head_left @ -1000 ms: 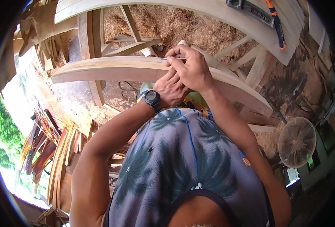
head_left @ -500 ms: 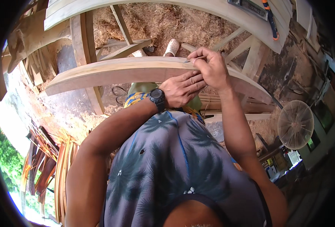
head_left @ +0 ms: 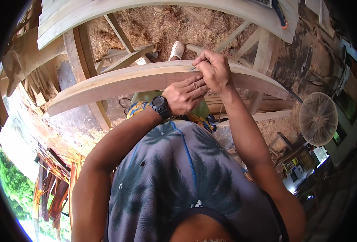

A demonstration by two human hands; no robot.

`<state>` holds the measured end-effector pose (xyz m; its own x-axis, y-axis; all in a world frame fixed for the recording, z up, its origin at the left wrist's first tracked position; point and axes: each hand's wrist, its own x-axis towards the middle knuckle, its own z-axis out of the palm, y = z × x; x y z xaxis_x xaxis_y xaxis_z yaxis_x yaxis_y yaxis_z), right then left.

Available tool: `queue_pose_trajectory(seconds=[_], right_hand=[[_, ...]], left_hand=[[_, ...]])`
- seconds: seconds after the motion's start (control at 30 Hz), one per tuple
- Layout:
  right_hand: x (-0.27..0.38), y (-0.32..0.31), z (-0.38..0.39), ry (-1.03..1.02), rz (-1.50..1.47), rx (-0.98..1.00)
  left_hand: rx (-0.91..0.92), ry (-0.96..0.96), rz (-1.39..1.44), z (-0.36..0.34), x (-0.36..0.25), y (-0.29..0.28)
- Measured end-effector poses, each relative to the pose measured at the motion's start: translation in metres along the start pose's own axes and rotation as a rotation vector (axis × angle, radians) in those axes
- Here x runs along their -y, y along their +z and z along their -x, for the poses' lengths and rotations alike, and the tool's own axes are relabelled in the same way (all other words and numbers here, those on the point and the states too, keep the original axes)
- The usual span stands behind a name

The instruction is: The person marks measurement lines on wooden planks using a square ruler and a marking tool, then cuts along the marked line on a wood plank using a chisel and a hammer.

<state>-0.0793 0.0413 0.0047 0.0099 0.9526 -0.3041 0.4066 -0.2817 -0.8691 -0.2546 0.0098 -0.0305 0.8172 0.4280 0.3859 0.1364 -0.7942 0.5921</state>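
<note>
A long curved pale wooden board (head_left: pixel 122 76) lies across my front, resting on timber framing. My left hand (head_left: pixel 184 92) has its fingers stretched out against the board's near face, thumb hidden, a dark watch (head_left: pixel 159 107) on that wrist. Just right of and above it, my right hand (head_left: pixel 211 70) pinches a small thin pointed object (head_left: pixel 194 67), too small to name, at the board's top edge.
Beyond are a second curved wooden piece (head_left: pixel 158 9), an orange-and-black tool (head_left: pixel 280 14), cross braces (head_left: pixel 120 34) over wood shavings (head_left: pixel 154 28), and a white clog (head_left: pixel 177 50). A mesh fan (head_left: pixel 318 118) stands right; scrap timber (head_left: pixel 53 193) is piled lower left.
Both hands moved right along the board from a second ago, then slightly back left in the picture. The view shifted, bringing the white clog into clearer sight.
</note>
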Motion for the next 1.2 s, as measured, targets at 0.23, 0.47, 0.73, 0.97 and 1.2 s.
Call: queue_pose_trajectory(seconds=[0.23, 0.47, 0.73, 0.97, 1.2], right_hand=[[0.0035, 0.0017, 0.0005, -0.043, 0.067, -0.01], [0.0076, 0.0011, -0.0007, -0.064, 0.098, -0.004], [0.0045, 0.0041, -0.0016, -0.122, 0.12, -0.028], [0.0027, 0.0059, -0.0018, -0.094, 0.13, -0.01], [0.0028, 0.0035, -0.0019, -0.09, 0.111, -0.006]], left_hand=[[-0.019, 0.011, -0.043, 0.0001, -0.0001, -0.0012], [-0.016, 0.019, -0.063, -0.0008, 0.0011, -0.0019], [0.05, 0.026, -0.021, 0.0017, 0.0014, -0.003], [0.094, 0.027, -0.013, 0.0042, 0.0018, -0.002], [0.038, 0.028, -0.012, 0.0026, 0.002, -0.0006]])
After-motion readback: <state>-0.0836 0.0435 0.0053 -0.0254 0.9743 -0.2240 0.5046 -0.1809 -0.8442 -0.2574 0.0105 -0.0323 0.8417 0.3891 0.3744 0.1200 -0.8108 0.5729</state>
